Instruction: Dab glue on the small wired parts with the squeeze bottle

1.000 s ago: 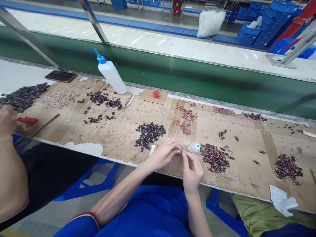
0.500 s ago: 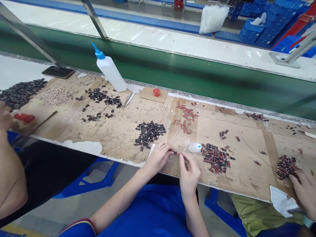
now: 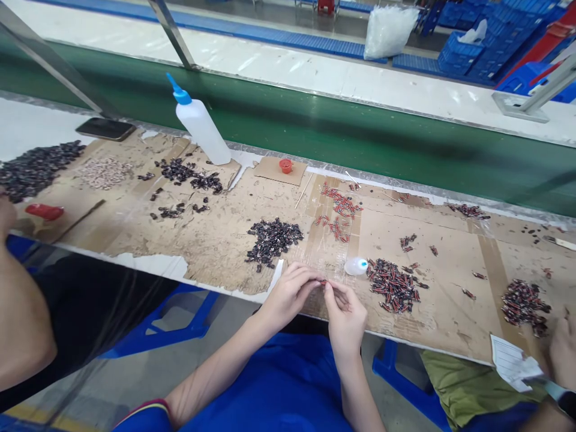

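While our left hand (image 3: 290,294) and right hand (image 3: 344,315) pinch one tiny part (image 3: 323,282) between fingertips at lower centre, steadying it, piles stay within reach.

A long workbench (image 3: 211,240) has torn brown cardboard on top. Behind its far edge runs a green belt (image 3: 342,135). Blue crates (image 3: 477,51) are stacked far back. The floor (image 3: 112,384) is grey.

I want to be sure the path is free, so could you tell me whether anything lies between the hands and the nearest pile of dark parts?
Nothing visible does. The left hand and right hand pinch a small part together; bare cardboard separates them from the dark pile. The small white bottle lies off to the right.
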### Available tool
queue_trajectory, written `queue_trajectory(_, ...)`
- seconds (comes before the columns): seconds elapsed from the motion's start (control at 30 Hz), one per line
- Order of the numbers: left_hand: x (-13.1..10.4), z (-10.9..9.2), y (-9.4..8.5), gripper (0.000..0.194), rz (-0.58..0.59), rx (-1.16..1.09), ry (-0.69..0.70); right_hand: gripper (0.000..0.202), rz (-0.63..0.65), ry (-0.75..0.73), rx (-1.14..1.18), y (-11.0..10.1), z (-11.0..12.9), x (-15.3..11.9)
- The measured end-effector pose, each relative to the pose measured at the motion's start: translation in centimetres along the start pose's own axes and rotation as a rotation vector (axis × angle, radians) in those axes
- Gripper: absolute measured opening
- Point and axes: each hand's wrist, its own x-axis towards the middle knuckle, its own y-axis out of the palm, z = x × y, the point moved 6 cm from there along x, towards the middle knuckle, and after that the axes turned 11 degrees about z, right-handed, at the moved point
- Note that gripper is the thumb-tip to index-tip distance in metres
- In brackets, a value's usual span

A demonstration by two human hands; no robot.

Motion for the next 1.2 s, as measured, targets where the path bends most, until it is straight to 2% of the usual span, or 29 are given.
queue_trajectory(0.17,-0.2,-0.9,-0.2,0.012,0.042,-0.067,-0.039,0.022,-0.008,-0.082,-0.107,-0.4,0.9,-0.5)
queue_trajectory(0.33,-0.3,-1.3,-0.5,0.010,0.054,-0.198,-0.146,0.010,0.024,-0.397,-0.320,-0.5,3.9,-1.0)
queue_trajectory(0.4,-0.3,-1.1,-0.5,0.008,0.049,-0.261,-0.206,0.010,0.039,-0.471,-0.340,-0.5,4.5,-1.1)
queue_trajectory(0.57,-0.5,-0.7,-0.4,0.008,0.030,-0.368,-0.332,0.009,0.091,-0.407,-0.213,-0.5,3.6,-0.6)
queue_trajectory(0.67,-0.6,-0.6,0.2,0.009,0.050,-0.431,-0.349,0.008,0.097,-0.358,-0.129,-0.7,2.9,-0.5)
queue_trajectory(0.77,-0.5,-0.5,0.9,0.011,0.083,-0.448,-0.334,0.011,0.074,-0.340,-0.155,-1.1,2.5,-0.7)
queue_trajectory(0.83,-0.3,-0.4,0.8,0.015,0.120,-0.380,-0.293,0.013,0.006,-0.325,-0.211,-2.0,2.1,-0.8)
queue_trajectory(0.9,0.0,0.1,0.0,0.024,0.119,-0.210,-0.259,0.014,-0.157,-0.318,-0.264,-3.7,1.9,-0.9)
queue_trajectory(0.97,0.2,1.1,-1.6,0.025,0.040,0.040,-0.270,0.015,-0.375,-0.344,-0.327,-5.8,2.1,-1.1)
queue_trajectory(1.03,0.3,2.1,-3.4,0.016,-0.071,0.283,-0.319,0.018,-0.538,-0.407,-0.433,-7.2,2.8,-1.1)
queue_trajectory(1.1,0.5,3.0,-4.6,0.014,-0.144,0.459,-0.350,0.023,-0.573,-0.478,-0.596,-7.5,3.9,-0.7)
queue_trajectory(1.2,0.8,4.1,-5.2,0.015,-0.170,0.593,-0.326,0.037,-0.457,-0.532,-0.850,-6.2,4.6,0.6)
